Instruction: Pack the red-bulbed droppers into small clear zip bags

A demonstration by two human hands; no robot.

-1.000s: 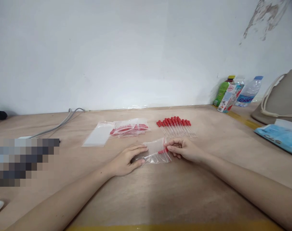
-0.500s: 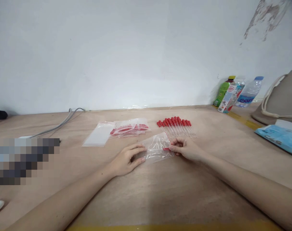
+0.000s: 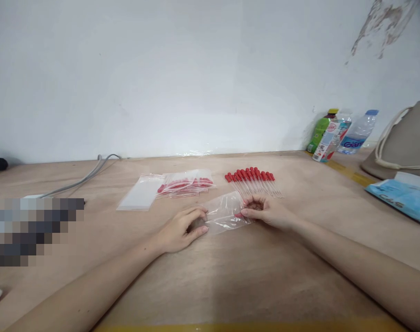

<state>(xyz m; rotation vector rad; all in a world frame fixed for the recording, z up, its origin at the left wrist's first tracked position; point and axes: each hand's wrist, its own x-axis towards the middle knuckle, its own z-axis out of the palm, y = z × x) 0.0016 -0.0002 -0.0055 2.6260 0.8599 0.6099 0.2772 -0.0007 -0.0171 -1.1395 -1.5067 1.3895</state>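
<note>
A small clear zip bag (image 3: 225,213) lies on the wooden table (image 3: 231,276) between my hands. My left hand (image 3: 180,229) pinches its left end with curled fingers. My right hand (image 3: 267,212) grips the bag's right end, where a red-capped piece shows at the fingertips. Just behind my right hand lies a row of several red-topped droppers (image 3: 253,180). Further left sit filled bags of red droppers (image 3: 185,184) and a stack of empty clear bags (image 3: 141,193).
A grey cable (image 3: 81,177) runs along the back left. Bottles (image 3: 334,133) stand at the back right by the wall, with a beige bag (image 3: 404,143) and a blue packet (image 3: 402,196) near them. A blurred patch covers the left.
The bag has shifted slightly away from me and flattened. My right hand moved a little up with its end, and my left fingers curled more tightly on the left end.
</note>
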